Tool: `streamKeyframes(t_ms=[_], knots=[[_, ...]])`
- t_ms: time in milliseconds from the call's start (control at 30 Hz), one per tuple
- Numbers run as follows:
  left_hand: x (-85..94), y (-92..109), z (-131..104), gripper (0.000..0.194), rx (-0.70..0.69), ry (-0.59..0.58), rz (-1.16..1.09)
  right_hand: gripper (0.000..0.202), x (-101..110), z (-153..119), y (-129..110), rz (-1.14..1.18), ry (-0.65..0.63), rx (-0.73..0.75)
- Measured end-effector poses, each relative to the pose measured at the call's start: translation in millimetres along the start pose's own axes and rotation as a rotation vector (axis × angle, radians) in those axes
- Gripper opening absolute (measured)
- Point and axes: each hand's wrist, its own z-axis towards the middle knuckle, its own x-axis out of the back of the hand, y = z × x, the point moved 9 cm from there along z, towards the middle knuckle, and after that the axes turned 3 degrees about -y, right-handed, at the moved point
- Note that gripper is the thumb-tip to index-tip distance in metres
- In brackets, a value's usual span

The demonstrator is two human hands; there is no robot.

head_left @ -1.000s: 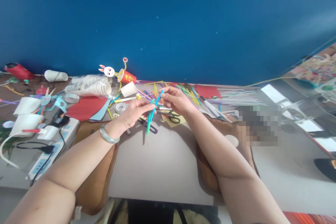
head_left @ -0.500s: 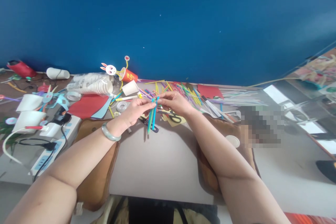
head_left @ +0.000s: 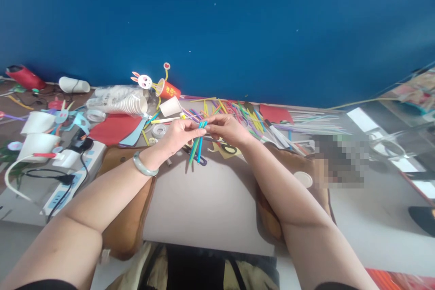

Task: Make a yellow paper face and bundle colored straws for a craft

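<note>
Over the table's middle, my left hand (head_left: 179,137) is closed, its thumb and fingers pinching a small bunch of green and blue straws (head_left: 199,149) near their upper ends. A jade-coloured bangle (head_left: 145,166) circles that wrist. My right hand (head_left: 228,128) meets it at the same upper ends, its fingertips pressed together on the straws. The straws' lower ends hang down and spread slightly apart. Just behind them lie dark-handled scissors (head_left: 228,148) on a piece of yellow paper. How the straws are joined at the fingertips is hidden.
Many coloured straws (head_left: 238,115) lie scattered along the wall. A white paper cup (head_left: 171,107), an orange cup with a rabbit face (head_left: 170,90), a tape roll (head_left: 158,131) and red paper (head_left: 117,131) are at left-centre. A power strip (head_left: 74,181) stands at far left.
The view has tilted slightly downward. My fingers have shifted at the straws' tops, and the bunch is gripped closer together, with both hands still meeting there.
</note>
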Motion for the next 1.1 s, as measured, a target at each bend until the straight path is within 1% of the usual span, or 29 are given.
streamKeyframes(t_ms=[100, 233, 467, 600, 833, 1100], knots=[[-0.2, 1, -1, 0.040, 0.027, 0.000, -0.009, 0.036, -1, 0, 1, 0.014, -0.006, -0.007], [-1.7, 0, -1, 0.039, 0.048, -0.033, -0.047, 0.037, -2, 0, 1, 0.047, -0.002, -0.017], [-8.7, -8, 0, 0.038, 0.104, -0.131, -0.148, 0.039, -6, -1, 1, 0.074, -0.021, -0.039], [-11.7, -11, -1, 0.039, 0.130, -0.167, -0.160, 0.038, -8, 0, 1, 0.095, -0.044, -0.036], [-11.0, -6, -2, 0.037, 0.081, -0.168, -0.123, 0.035, -6, -2, -1, 0.071, -0.055, -0.040], [-9.8, -6, -1, 0.040, 0.083, -0.130, -0.101, 0.036, -5, -5, -9, -0.001, -0.050, -0.001]])
